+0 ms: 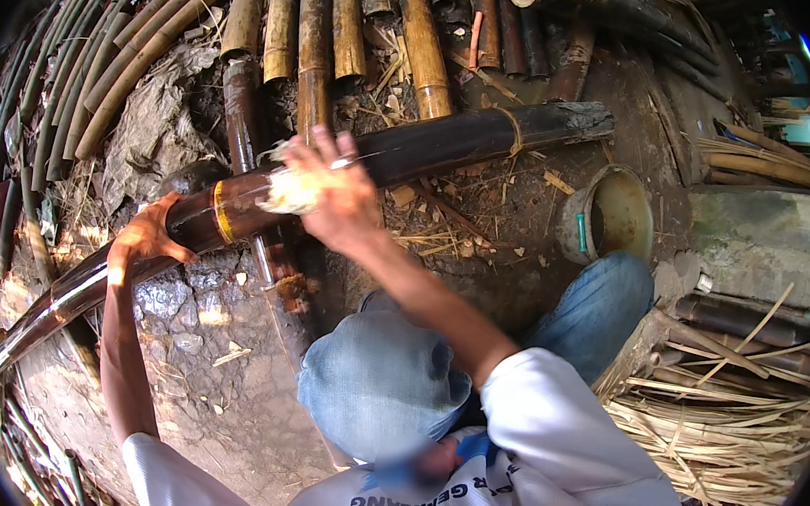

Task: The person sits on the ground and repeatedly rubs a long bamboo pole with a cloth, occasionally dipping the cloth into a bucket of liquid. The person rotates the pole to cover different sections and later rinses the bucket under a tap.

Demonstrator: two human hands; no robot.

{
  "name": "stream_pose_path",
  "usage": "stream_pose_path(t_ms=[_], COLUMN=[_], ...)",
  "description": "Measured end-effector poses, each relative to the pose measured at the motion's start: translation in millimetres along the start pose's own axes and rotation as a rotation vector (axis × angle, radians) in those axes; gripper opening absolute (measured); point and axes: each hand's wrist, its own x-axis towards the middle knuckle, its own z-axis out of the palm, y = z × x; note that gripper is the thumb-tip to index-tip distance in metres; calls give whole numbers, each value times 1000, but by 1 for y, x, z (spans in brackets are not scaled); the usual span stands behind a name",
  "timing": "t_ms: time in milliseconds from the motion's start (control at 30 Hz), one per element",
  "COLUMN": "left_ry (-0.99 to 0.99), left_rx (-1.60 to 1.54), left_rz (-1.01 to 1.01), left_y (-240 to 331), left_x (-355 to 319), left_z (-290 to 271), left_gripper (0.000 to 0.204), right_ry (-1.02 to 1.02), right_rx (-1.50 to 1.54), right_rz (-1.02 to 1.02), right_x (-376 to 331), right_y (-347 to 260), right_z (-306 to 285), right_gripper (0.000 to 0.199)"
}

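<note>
A thick, dark, glossy bamboo pole (443,148) slants across in front of me, low at the left and higher at the right. It has a yellow band (223,210) near its middle and a thin tie (514,132) toward the right end. My left hand (149,233) grips the pole left of the band, thumb and fingers on opposite sides. Just right of the band, my right hand (341,194) presses a wad of pale fibres (287,193) against the pole's surface. Part of the wad is hidden under the palm. A wet-looking crosspiece (278,276) runs beneath the pole.
Several bamboo poles (347,31) lie in rows at the far side, with more at the left (158,43). A round bucket (572,212) with a teal handle stands beyond my right knee. Split bamboo strips (726,435) are heaped at the right, near a concrete block (762,241).
</note>
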Motion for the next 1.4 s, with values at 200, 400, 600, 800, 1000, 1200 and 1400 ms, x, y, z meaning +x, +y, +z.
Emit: stream_pose_path(t_ms=[200,400,600,800,1000,1200,1400], left_ry=[-25,125,703,1011,1046,938,926], left_rx=[-178,266,40,118,89,-157,-26], left_rz=[289,-159,84,-131,-160,-104,100], left_y=[-18,-17,30,34,25,-31,-84], left_x=[5,0,-31,7,12,8,23], left_z=[1,5,76,111,106,98,97], left_gripper=[100,132,98,45,52,49,43], right_ry=[41,2,335,892,251,-380,-296], right_rx=[-416,53,96,-131,-216,-270,162], right_rz=[635,-18,370,1126,1586,1544,1428], right_x=[-1,-11,-39,-134,-279,-284,-309], right_y=[167,43,151,312,440,444,450], right_z=[-133,-34,-94,-290,-343,-235,-213], right_gripper=[65,79,55,40,76,81,67])
